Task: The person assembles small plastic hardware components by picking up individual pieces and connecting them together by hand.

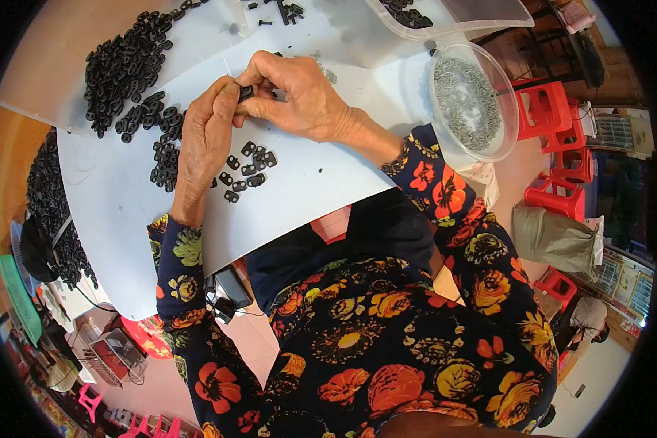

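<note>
While the flowered sleeves (431, 182) filled the near part of the view, both forearms reached up over a white board (306, 190) that lay across the lap. The left hand (204, 135) and the right hand (299, 95) met above the middle of that board, fingertips pressed together around one small black plastic piece (246, 92). Both hands were closed on it in a tight pinch, the left thumb and forefinger from one side, the right from the other; whether a second part was caught between the fingers was hard to tell, since they hid most of it.

Just below the left hand lay a small scatter of black pieces (247, 166), loose and apart from each other. Left of the wrist a looser trail ran up to a big heap of black pieces (124, 66) at the board's far left. Farther right stood a round clear bowl of grey metal parts (469, 101), and beyond it a clear plastic tub (452, 18) at the top edge.

The step in hand looked like fitting or pressing one piece by fingertip. A next move would call for firm, square pressure and a steady hold, then a clean release among the finished ones.
</note>
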A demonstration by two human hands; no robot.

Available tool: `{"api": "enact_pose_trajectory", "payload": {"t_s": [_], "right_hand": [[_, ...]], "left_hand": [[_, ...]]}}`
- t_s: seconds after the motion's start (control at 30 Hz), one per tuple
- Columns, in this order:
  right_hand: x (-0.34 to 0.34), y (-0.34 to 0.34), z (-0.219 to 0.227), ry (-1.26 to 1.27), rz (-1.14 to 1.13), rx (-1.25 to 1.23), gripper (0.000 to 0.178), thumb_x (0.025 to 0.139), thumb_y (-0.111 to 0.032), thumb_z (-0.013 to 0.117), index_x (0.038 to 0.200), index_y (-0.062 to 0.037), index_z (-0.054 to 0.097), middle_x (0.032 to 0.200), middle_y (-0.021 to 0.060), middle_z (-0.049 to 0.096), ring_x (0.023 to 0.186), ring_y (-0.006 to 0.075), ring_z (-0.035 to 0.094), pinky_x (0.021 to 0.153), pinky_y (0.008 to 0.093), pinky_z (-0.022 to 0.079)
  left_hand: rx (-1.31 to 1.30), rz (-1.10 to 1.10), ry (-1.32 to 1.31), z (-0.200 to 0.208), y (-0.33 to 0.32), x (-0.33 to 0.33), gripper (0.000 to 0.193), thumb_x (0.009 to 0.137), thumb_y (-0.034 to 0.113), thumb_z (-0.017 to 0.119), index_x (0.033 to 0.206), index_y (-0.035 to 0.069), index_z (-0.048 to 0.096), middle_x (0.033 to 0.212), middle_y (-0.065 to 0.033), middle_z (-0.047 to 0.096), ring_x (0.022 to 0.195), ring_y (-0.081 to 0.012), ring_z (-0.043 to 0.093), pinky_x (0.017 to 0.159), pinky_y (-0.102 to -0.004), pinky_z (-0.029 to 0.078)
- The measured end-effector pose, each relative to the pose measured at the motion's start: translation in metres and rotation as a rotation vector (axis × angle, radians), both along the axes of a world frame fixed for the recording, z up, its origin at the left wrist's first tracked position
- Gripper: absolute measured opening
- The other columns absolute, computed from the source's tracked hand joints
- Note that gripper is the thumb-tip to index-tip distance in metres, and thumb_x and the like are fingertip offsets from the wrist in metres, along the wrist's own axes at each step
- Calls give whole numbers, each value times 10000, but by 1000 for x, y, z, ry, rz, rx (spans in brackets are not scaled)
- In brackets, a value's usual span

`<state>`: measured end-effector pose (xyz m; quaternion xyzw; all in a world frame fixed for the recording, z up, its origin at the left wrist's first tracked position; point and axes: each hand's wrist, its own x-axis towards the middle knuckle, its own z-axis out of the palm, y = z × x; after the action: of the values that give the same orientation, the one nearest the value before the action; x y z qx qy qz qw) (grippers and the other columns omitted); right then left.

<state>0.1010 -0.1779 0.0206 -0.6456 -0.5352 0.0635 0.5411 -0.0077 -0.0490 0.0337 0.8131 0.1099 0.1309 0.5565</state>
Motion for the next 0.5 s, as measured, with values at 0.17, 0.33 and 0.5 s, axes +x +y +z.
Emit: {"api": "enact_pose_trajectory", "payload": {"t_s": [0.17, 0.33, 0.5], "right_hand": [[2, -2, 3, 19, 22, 33, 209, 775, -73, 718, 877, -14, 545, 660, 39, 567, 590, 100, 529, 544, 247, 451], [6, -2, 4, 150, 98, 73, 143, 750, -44, 687, 821, -7, 569, 698, 75, 649, 575, 114, 613, 560, 245, 488], [-5, 4, 10, 177, 44, 81, 144, 765, -53, 698, 866, -9, 605, 723, 52, 650, 617, 94, 597, 598, 242, 491]], "left_hand": [[-42, -15, -20, 2, -3, 0, 320, 982, 238, 384, 759, 27, 476, 617, 18, 389, 610, -76, 352, 547, -237, 305], [-162, 4, -43, -11, -4, 4, 353, 974, 288, 369, 763, 34, 496, 631, 6, 435, 624, -83, 407, 595, -226, 341], [-293, 27, -72, -8, 9, 5, 364, 972, 301, 367, 773, 42, 527, 666, -6, 486, 643, -91, 442, 629, -233, 364]]}}
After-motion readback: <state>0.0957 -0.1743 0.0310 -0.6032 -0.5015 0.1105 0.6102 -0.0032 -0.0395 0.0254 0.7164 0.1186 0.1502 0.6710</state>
